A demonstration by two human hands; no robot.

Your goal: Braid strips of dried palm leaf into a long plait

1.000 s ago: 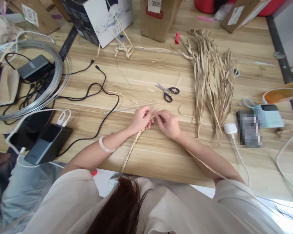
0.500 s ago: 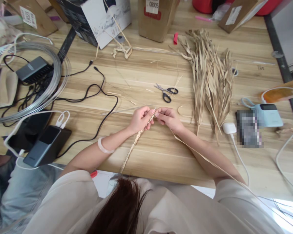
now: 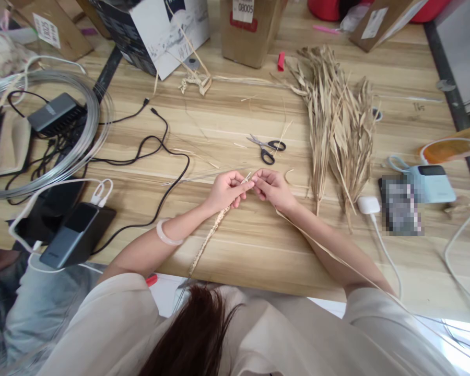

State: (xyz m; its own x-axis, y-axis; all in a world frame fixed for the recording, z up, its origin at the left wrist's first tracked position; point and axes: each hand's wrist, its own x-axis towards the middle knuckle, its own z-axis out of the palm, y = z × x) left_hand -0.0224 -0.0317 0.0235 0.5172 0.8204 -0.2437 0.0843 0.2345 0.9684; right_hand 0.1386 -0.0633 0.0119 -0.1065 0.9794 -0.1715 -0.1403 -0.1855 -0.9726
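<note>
My left hand (image 3: 226, 190) and my right hand (image 3: 273, 189) meet at the middle of the wooden table (image 3: 243, 245), fingers pinched together. Between them is the far end of a thin braided straw cord (image 3: 209, 237), which runs back toward my body past the table's near edge. The left hand grips the braid's tip. The right hand pinches a long flat straw strip (image 3: 337, 258) that trails back along my right forearm. Black-handled scissors (image 3: 267, 147) lie just beyond my hands.
Two bundles of dried leaves (image 3: 339, 125) lie at the right. Black cables (image 3: 156, 151), a wire coil (image 3: 58, 141) and power banks (image 3: 76, 235) crowd the left. Cardboard boxes (image 3: 248, 31) stand at the back. A white charger (image 3: 368, 205) and a blue device (image 3: 433, 184) sit right.
Both hands have shifted slightly away from me with the braid's tip. The right hand has turned, and the straw strip now trails along my right forearm.
</note>
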